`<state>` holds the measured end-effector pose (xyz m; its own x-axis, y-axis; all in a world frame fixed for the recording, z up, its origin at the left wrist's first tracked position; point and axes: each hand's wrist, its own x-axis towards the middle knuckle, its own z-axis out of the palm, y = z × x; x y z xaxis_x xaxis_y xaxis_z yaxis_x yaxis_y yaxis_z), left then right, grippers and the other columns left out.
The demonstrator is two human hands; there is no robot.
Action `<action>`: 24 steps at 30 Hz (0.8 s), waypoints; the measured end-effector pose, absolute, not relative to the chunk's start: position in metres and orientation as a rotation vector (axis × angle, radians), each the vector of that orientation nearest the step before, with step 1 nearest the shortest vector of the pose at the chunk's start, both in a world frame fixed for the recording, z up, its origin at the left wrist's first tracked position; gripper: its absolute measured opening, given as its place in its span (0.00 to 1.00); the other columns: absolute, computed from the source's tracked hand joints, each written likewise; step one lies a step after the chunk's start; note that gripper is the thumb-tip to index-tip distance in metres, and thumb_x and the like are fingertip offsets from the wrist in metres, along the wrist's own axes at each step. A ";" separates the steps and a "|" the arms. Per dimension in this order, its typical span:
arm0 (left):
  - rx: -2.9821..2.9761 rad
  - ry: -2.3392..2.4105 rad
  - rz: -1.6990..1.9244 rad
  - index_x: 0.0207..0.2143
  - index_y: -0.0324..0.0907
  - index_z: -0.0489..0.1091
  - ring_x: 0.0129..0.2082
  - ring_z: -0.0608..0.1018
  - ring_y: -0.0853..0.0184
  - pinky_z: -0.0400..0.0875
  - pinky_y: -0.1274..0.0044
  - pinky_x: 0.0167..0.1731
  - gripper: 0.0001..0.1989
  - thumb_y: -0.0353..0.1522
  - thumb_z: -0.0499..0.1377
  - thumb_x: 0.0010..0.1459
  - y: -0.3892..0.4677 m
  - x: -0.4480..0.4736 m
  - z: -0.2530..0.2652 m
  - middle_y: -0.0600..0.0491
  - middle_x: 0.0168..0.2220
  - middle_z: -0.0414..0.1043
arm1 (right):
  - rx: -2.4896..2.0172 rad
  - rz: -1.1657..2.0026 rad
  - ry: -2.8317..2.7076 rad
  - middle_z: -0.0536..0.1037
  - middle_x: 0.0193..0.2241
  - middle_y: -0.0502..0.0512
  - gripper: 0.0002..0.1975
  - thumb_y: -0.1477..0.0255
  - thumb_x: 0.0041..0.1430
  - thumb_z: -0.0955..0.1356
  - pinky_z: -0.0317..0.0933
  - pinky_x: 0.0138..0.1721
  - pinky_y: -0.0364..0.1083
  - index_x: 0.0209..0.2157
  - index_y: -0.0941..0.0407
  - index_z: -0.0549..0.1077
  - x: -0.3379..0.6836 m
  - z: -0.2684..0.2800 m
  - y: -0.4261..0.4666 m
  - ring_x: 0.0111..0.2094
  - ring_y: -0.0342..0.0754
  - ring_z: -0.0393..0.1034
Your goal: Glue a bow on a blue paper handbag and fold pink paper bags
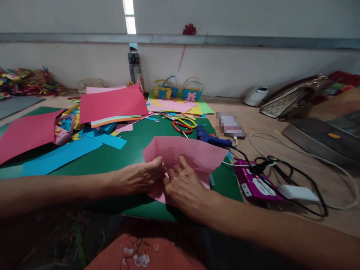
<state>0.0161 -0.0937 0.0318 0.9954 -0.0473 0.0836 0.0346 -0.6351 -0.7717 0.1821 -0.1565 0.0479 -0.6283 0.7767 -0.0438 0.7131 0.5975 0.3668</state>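
A sheet of pink paper point(191, 150), partly folded, stands with its far part raised above the green mat point(120, 161). My left hand point(149, 172) is closed, pinching the paper at its left side. On the sheet's middle and near part lies my right hand point(185, 183), its index finger stretched forward and its other fingers bent against the paper. The two hands almost meet at the fold, and parts of the fingertips are hidden. Just beyond the sheet are a blue glue gun point(213, 139) and scissors with red handles point(182, 127) and yellow handles point(187, 120).
Stacked red sheets point(112, 103), another red sheet point(30, 133) and blue strips point(62, 153) lie left. Small paper bags point(191, 93) stand at the back. Rightward are a purple power strip point(255, 183), looping cables, a pixelated device point(231, 125) and a handbag point(289, 99).
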 end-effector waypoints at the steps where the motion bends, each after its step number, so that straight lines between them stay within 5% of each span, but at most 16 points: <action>1: -2.260 0.006 -0.130 0.33 0.42 0.75 0.40 0.71 0.60 0.60 0.68 0.49 0.13 0.24 0.56 0.46 -0.094 0.015 0.032 0.48 0.35 0.73 | 1.236 0.462 2.627 0.80 0.31 0.62 0.09 0.77 0.53 0.68 0.50 0.52 0.59 0.38 0.61 0.77 0.181 0.049 -0.156 0.36 0.55 0.73; 9: -2.303 0.012 -0.151 0.36 0.36 0.73 0.32 0.69 0.63 0.60 0.69 0.43 0.09 0.27 0.54 0.54 -0.092 0.007 0.034 0.49 0.30 0.69 | 1.291 0.366 2.593 0.78 0.29 0.59 0.10 0.78 0.58 0.64 0.52 0.49 0.58 0.41 0.62 0.73 0.181 0.048 -0.155 0.35 0.54 0.72; 24: -2.345 0.011 -0.254 0.33 0.38 0.74 0.33 0.66 0.63 0.60 0.69 0.41 0.09 0.26 0.54 0.54 -0.087 -0.001 0.028 0.47 0.32 0.69 | 1.310 0.412 2.721 0.76 0.31 0.59 0.11 0.81 0.57 0.62 0.52 0.46 0.57 0.41 0.62 0.70 0.196 0.028 -0.160 0.36 0.53 0.70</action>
